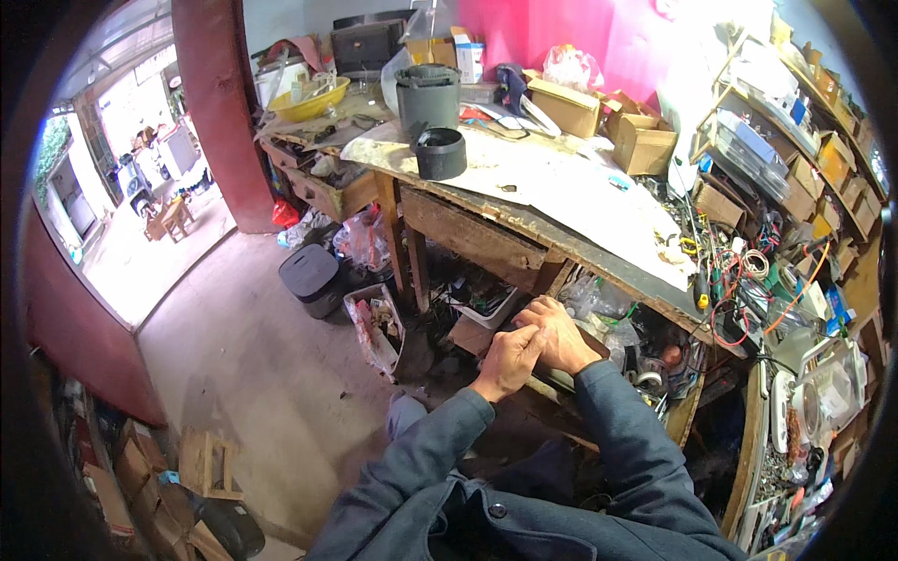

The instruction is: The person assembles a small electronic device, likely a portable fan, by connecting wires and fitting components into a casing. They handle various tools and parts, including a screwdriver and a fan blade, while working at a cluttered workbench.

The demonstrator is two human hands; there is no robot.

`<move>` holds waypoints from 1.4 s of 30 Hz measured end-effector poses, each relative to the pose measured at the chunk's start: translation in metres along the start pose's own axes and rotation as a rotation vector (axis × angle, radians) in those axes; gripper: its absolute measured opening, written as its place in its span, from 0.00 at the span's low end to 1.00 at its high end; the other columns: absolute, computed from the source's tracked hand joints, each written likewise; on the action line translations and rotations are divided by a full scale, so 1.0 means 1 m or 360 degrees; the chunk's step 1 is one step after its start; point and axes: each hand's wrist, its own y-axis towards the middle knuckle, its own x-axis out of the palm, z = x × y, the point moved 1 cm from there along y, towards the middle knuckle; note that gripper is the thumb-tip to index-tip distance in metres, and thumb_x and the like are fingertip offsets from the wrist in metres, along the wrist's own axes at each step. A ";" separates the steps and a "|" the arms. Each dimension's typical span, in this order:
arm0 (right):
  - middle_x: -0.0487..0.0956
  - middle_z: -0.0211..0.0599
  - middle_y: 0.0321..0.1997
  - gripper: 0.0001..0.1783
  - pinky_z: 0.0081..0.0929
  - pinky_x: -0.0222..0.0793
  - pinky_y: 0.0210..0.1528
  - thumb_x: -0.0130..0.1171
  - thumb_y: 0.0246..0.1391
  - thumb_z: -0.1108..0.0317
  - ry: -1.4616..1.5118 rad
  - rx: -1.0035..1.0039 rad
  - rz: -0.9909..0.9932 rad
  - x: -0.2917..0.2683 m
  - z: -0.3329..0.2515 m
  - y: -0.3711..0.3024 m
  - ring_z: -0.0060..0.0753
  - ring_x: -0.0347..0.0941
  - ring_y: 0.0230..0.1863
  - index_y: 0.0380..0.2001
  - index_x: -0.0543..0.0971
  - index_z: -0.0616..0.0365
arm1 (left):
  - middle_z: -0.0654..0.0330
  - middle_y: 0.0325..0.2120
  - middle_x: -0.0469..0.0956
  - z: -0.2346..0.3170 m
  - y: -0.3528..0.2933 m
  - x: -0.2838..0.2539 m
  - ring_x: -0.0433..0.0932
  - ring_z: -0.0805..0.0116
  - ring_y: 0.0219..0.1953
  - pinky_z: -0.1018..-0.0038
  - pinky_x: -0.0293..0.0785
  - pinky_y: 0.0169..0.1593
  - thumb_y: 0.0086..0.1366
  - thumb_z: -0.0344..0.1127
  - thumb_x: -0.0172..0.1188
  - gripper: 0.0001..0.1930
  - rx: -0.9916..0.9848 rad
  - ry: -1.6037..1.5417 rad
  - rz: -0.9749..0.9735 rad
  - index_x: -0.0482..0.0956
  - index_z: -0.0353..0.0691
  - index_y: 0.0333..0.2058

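My left hand [510, 363] and my right hand [559, 338] are pressed together in front of the table's near edge. The fingers of both are curled closed, and whatever may be between them is hidden. Below and behind them lies an open drawer or shelf space with a white tray [494, 310] and clear plastic bags [599, 297]. Farther off, on the worn wooden table [468, 208], a short black cylinder [440, 155] stands in front of a taller dark grey cylindrical container [428, 101]. Neither hand touches them.
A yellow basin [309, 105] and cardboard boxes [642, 142] are on the table. Tangled wires and tools [744, 266] crowd its right end beside loaded shelves [804, 122]. On the floor at left stand a black bin [311, 280] and a litter-filled box [379, 341].
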 end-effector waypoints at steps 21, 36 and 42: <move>0.79 0.43 0.40 0.11 0.47 0.68 0.56 0.62 0.51 0.65 0.0016 0.0057 0.0000 -0.005 -0.006 0.000 0.54 0.72 0.51 0.37 0.83 0.57 | 0.38 0.23 0.72 -0.006 0.000 0.006 0.75 0.45 0.22 0.59 0.69 0.29 0.75 0.45 0.57 0.20 0.0096 -0.0039 -0.0004 0.74 0.32 0.30; 0.79 0.39 0.37 0.12 0.46 0.70 0.55 0.61 0.50 0.60 0.0041 -0.0020 -0.0021 0.000 0.001 0.004 0.52 0.73 0.49 0.35 0.83 0.55 | 0.44 0.20 0.69 -0.003 0.001 0.002 0.65 0.75 0.23 0.65 0.68 0.27 0.75 0.44 0.57 0.21 -0.0010 -0.0005 -0.0020 0.74 0.31 0.29; 0.82 0.39 0.40 0.13 0.43 0.70 0.56 0.65 0.46 0.62 0.0017 0.0021 -0.0017 0.000 0.001 0.003 0.50 0.75 0.50 0.36 0.84 0.55 | 0.46 0.19 0.72 -0.007 0.000 0.003 0.68 0.73 0.22 0.64 0.68 0.27 0.76 0.45 0.58 0.21 0.0029 0.0009 0.0023 0.78 0.30 0.31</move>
